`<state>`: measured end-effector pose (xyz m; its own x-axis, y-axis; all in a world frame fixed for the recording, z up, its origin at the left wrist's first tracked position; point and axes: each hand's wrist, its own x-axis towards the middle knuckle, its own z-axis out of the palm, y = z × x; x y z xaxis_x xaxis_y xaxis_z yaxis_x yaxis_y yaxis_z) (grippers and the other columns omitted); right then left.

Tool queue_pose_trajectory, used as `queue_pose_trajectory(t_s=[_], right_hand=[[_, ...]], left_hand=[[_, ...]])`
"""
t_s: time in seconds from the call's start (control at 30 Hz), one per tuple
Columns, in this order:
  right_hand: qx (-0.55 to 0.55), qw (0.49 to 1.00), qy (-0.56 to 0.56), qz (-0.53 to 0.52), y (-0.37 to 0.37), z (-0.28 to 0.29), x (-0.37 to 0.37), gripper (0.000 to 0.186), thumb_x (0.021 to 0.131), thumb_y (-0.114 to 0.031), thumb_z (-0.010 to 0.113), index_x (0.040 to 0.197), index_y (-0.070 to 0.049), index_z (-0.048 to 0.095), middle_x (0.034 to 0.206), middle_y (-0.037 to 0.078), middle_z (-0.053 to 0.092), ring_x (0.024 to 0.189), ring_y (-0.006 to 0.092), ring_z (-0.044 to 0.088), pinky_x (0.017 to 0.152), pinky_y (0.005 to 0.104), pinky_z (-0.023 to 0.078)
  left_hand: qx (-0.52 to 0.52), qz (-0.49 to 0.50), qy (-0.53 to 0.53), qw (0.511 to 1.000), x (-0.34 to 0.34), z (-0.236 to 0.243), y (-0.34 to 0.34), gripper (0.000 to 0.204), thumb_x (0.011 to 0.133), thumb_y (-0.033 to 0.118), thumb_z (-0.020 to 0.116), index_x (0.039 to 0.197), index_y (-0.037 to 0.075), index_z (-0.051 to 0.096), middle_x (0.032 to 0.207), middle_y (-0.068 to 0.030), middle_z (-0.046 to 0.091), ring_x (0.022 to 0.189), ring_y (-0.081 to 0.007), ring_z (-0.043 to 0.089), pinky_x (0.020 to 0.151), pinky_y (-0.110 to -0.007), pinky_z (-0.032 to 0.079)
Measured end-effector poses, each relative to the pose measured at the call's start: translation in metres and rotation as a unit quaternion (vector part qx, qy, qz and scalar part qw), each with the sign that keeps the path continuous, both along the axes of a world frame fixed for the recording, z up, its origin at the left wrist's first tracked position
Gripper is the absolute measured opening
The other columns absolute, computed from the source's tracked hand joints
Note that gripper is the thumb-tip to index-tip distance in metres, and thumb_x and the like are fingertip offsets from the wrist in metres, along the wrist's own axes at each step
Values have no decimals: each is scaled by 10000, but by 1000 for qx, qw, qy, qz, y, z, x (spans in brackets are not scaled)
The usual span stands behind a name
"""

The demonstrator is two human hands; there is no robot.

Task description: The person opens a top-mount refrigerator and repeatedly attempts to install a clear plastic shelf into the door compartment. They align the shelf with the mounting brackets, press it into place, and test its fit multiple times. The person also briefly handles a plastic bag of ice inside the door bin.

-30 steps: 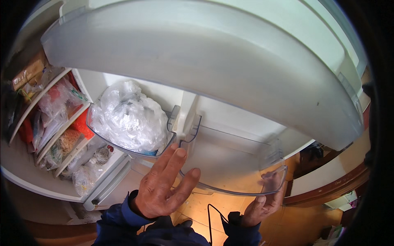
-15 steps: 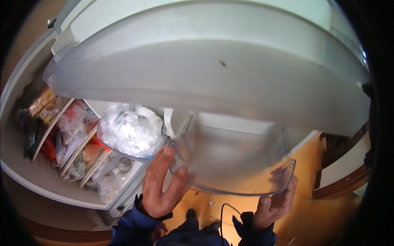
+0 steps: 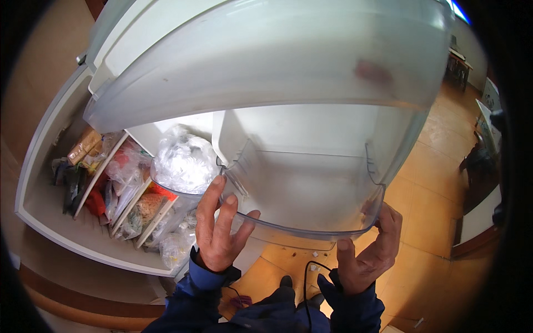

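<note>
Clear bin [image 3: 311, 191] is mid-view; R fingers [image 3: 388, 222] gripping its 4 o'clock corner, L fingers [image 3: 224, 213] spread, tips at its 8-9 o'clock edge. Smaller bin [image 3: 171, 188] nxt to it, abt 9 o'clock, has a plastic wad [image 3: 186, 158]. White compartment [image 3: 94, 254] at 9 = bagged stuff [image 3: 123, 175]. Tan tiled floor [image 3: 419, 188], 3 o'clock.

My left hand [image 3: 219, 233] is at the lower bin's [image 3: 305, 191] front left corner, my right hand [image 3: 373, 250] at its front right. To its left, a bag [image 3: 185, 162] sits in a smaller bin [image 3: 173, 189]; farther left, packages [image 3: 125, 166] lie between shelves [image 3: 101, 173]. Above: the upper bin [image 3: 266, 72]; below: the floor [image 3: 425, 183].
</note>
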<state>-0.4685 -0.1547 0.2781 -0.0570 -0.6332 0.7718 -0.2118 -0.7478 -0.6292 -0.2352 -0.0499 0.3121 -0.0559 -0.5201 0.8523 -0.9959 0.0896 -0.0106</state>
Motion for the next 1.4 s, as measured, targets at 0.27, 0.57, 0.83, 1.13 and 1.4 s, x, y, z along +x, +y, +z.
queue_pose_trajectory(t_s=[0.27, 0.57, 0.83, 1.13, 1.4], right_hand=[[16, 1000, 3, 10, 2, 2, 0, 757, 683, -344, 888, 1328, -57, 611, 1142, 184, 628, 994, 317, 673, 780, 403, 578], [16, 1000, 16, 2, 1, 2, -1, 751, 698, -375, 890, 1320, -57, 616, 1116, 187, 633, 994, 325, 676, 798, 421, 585], [17, 1000, 21, 4, 0, 2, -3, 750, 719, -404, 878, 1330, -57, 614, 1102, 188, 636, 981, 319, 675, 787, 416, 583], [17, 1000, 21, 1, -2, -4, -2, 733, 809, -511, 830, 1341, -54, 613, 1097, 180, 625, 948, 290, 677, 761, 393, 582], [8, 1000, 18, -8, -5, -7, 0, 729, 826, -544, 816, 1328, -52, 623, 1086, 173, 622, 920, 271, 680, 740, 377, 584]], left_hand=[[-5, 2, 1, 1000, -3, -6, -1, 837, 706, -27, 901, 1442, 71, 514, 1473, -267, 520, 1349, -423, 542, 1069, -469, 523], [3, 6, 3, 1000, -1, -11, -1, 851, 710, -25, 897, 1455, 71, 497, 1482, -265, 506, 1345, -421, 543, 1073, -475, 523], [7, 8, 6, 1000, -2, -8, 0, 880, 705, -24, 902, 1474, 97, 492, 1475, -267, 517, 1347, -424, 542, 1050, -463, 538], [5, 9, -5, 1000, -4, -6, 0, 843, 709, -19, 900, 1452, 82, 514, 1468, -267, 521, 1322, -425, 569, 1037, -468, 548], [12, 21, -30, 999, -5, -1, -1, 826, 709, -19, 900, 1443, 70, 530, 1464, -269, 527, 1312, -429, 579, 994, -456, 565]])
